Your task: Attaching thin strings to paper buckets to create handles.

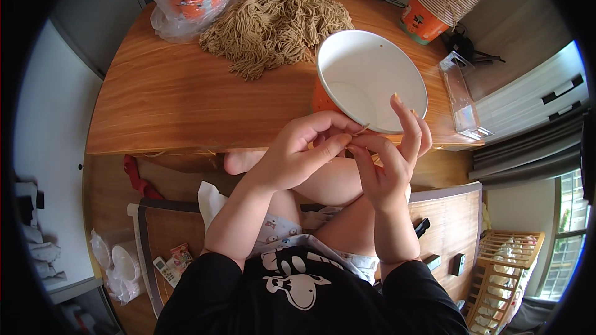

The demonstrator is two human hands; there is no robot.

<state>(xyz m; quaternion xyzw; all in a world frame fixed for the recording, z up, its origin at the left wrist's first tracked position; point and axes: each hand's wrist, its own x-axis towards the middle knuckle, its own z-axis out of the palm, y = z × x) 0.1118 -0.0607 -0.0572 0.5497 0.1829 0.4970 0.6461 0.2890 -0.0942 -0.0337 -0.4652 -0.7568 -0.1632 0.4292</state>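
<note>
A large paper bucket (372, 65), white inside and orange outside, leans toward me at the table's front edge, its mouth facing me. A small hole shows in its far wall. At the near rim a short tan cord (362, 129) pokes up between my fingertips. My left hand (304, 152) is closed, thumb and forefinger pinching at the cord beside the rim. My right hand (391, 164) pinches at the same spot with thumb and forefinger, its other fingers raised in front of the bucket. The cord's lower part is hidden by my fingers.
A heap of tan cords (273, 25) lies on the wooden table (174, 99). Stacked paper buckets in a plastic bag (186, 9) stand back left; another bucket stack (444, 6), with cords hanging from it, stands back right. A clear plastic box (459, 99) sits at the right edge.
</note>
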